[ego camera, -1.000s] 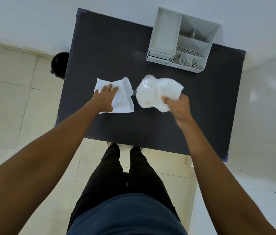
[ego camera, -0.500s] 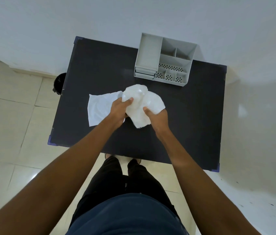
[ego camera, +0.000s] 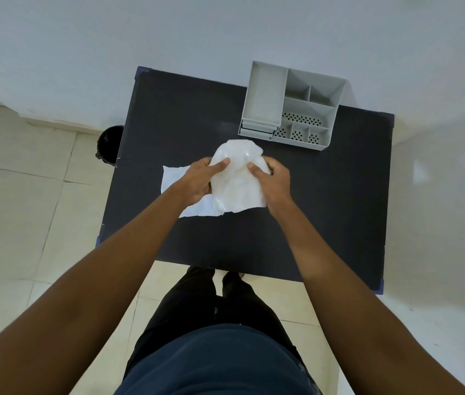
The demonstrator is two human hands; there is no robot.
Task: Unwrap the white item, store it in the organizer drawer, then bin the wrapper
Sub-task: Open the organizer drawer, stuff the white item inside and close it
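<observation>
Gripping the wrapper [ego camera: 238, 178], left hand [ego camera: 197, 181] and right hand [ego camera: 274, 181]; organizer [ego camera: 291, 106] beyond, bin [ego camera: 110, 143] left.

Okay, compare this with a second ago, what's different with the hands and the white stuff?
The left hand has let go of the flat white sheet and moved right to join the right hand on the crinkled plastic bundle, which both now grip over the table. The sheet stays lying flat; the organizer and black bin are untouched.

Soft even light, wide-angle edge distortion
</observation>
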